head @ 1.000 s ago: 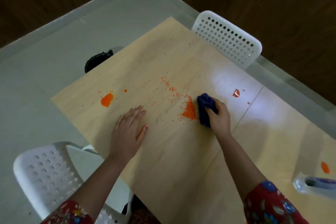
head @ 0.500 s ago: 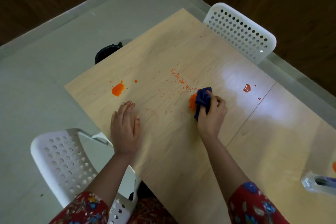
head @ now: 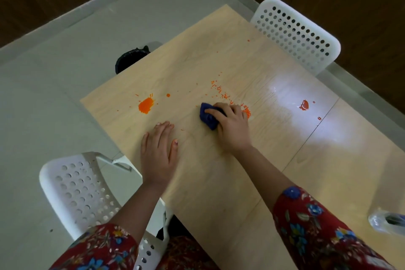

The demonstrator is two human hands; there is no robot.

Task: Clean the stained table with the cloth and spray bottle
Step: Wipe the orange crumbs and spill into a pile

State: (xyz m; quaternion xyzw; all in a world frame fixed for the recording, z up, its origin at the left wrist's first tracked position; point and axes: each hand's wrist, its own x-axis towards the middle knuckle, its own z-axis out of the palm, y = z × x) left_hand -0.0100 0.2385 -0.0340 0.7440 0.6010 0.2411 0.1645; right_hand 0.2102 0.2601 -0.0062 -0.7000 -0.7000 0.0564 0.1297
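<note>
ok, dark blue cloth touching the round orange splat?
Apart. Head view: bare table shows between the dark blue cloth and the round orange splat.

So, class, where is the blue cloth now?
Head view, mid-table: the blue cloth is gripped under the right hand, between the big orange splat and the orange crumbs.

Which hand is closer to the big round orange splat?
Left. The left hand lies flat just short of the orange splat; the right hand, gripping the cloth, is farther off to its right.
</note>
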